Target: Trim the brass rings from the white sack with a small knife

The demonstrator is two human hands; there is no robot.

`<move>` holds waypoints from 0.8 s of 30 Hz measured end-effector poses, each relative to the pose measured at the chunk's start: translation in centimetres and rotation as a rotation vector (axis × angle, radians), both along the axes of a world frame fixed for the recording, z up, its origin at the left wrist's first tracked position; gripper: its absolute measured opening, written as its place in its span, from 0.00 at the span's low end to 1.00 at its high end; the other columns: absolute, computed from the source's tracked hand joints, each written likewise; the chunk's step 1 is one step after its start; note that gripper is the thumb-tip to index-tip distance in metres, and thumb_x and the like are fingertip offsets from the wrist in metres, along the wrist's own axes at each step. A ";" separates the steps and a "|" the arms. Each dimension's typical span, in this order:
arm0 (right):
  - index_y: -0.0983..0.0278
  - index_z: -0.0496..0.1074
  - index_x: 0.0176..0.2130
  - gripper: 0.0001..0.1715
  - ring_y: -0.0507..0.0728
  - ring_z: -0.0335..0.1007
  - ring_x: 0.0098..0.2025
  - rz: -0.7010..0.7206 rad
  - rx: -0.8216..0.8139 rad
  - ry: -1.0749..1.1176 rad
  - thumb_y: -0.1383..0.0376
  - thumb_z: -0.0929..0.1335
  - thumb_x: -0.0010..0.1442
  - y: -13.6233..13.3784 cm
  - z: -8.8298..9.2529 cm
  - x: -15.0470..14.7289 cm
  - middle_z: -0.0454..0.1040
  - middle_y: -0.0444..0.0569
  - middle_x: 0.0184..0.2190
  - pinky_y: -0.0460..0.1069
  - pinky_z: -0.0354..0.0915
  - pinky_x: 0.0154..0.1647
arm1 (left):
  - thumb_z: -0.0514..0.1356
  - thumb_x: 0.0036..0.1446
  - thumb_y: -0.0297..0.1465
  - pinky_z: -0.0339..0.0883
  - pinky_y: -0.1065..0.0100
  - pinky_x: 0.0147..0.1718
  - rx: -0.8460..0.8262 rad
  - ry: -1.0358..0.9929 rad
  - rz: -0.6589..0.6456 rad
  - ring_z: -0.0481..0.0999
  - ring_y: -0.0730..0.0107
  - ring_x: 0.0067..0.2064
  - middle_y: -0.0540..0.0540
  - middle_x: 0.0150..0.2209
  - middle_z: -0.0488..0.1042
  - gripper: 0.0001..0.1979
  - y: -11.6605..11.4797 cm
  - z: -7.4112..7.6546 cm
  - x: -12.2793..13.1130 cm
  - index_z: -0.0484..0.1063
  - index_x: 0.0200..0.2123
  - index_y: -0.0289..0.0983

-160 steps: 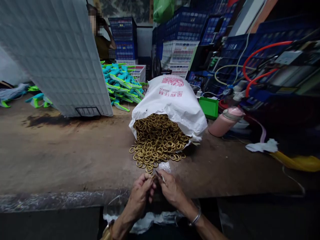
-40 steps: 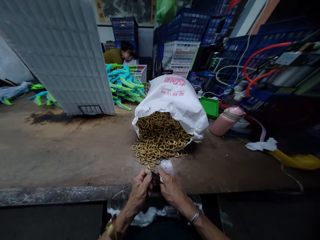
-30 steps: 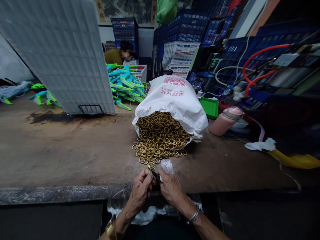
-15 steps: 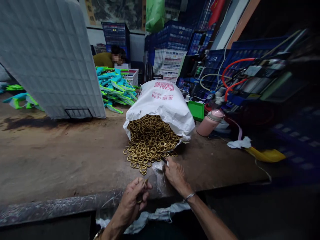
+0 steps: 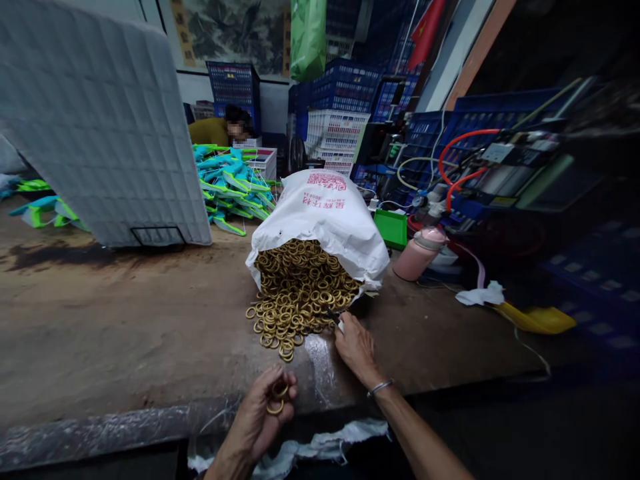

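Note:
A white woven sack with red print lies on its side on the workbench. Gold-coloured rings spill from its mouth into a heap. Close to the bench's front edge, my left hand is closed on a couple of gold rings. My right hand is at the heap's right edge, its fingers closed around a small tool with a dark, thin tip and a whitish part. The tip reaches the rings; the tool's exact kind is mostly hidden by the fingers.
A grey quilted panel stands on the left. Behind it are blue-green plastic pieces and a person. A pink bottle, a green tray and a machine with red hoses stand right of the sack.
The view has tilted slightly upward. My left hand has turned, so the rings in its fingers now show plainly. The right hand stays beside the heap with the tool.

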State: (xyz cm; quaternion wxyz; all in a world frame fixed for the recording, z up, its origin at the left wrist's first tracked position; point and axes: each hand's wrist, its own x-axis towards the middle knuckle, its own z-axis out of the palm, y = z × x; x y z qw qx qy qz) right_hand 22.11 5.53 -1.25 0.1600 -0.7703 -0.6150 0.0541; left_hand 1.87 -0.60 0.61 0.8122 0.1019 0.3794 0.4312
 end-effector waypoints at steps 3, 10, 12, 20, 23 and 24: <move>0.63 0.63 0.35 0.08 0.54 0.64 0.34 0.152 0.080 0.142 0.71 0.59 0.54 -1.5 0.0 -0.8 0.69 0.48 0.33 0.46 0.53 0.32 | 0.65 0.41 0.36 0.57 0.78 0.16 0.062 0.088 -0.012 0.69 0.76 0.25 0.50 0.26 0.70 0.13 0.2 -0.3 0.3 0.65 0.26 0.35; 0.62 0.61 0.32 0.10 0.52 0.62 0.32 0.508 0.043 0.462 0.74 0.59 0.49 -4.6 1.3 -4.4 0.67 0.45 0.29 0.45 0.56 0.34 | 0.61 0.46 0.43 0.50 0.79 0.12 0.330 0.416 -0.042 0.56 0.81 0.15 0.58 0.16 0.61 0.19 0.7 -0.9 0.8 0.64 0.38 0.37; 0.62 0.62 0.31 0.09 0.52 0.62 0.32 0.546 0.034 0.513 0.74 0.60 0.48 -4.8 1.7 -5.1 0.67 0.44 0.29 0.45 0.56 0.33 | 0.60 0.46 0.44 0.48 0.79 0.12 0.343 0.442 -0.084 0.52 0.83 0.14 0.59 0.15 0.59 0.18 0.7 -0.6 0.7 0.65 0.33 0.36; 0.62 0.61 0.26 0.14 0.49 0.55 0.22 0.355 -0.153 0.857 0.57 0.59 0.56 -4.6 2.2 -6.4 0.61 0.39 0.19 0.43 0.54 0.24 | 0.61 0.45 0.44 0.55 0.77 0.18 0.378 0.484 -0.041 0.58 0.80 0.18 0.56 0.17 0.61 0.16 0.5 -0.6 0.4 0.63 0.24 0.36; 0.63 0.60 0.23 0.20 0.47 0.50 0.17 0.270 -0.300 0.994 0.52 0.57 0.56 -4.7 1.7 -6.6 0.56 0.37 0.14 0.43 0.50 0.19 | 0.58 0.48 0.42 0.61 0.74 0.25 0.466 0.470 -0.032 0.66 0.74 0.25 0.51 0.22 0.68 0.15 0.3 -0.8 0.4 0.65 0.25 0.36; 0.63 0.60 0.22 0.21 0.47 0.48 0.16 0.246 -0.334 1.021 0.51 0.57 0.56 -4.7 1.4 -6.6 0.54 0.37 0.13 0.43 0.48 0.18 | 0.58 0.49 0.42 0.61 0.74 0.26 0.487 0.464 -0.039 0.67 0.74 0.25 0.50 0.23 0.69 0.14 0.3 -0.8 0.4 0.65 0.25 0.36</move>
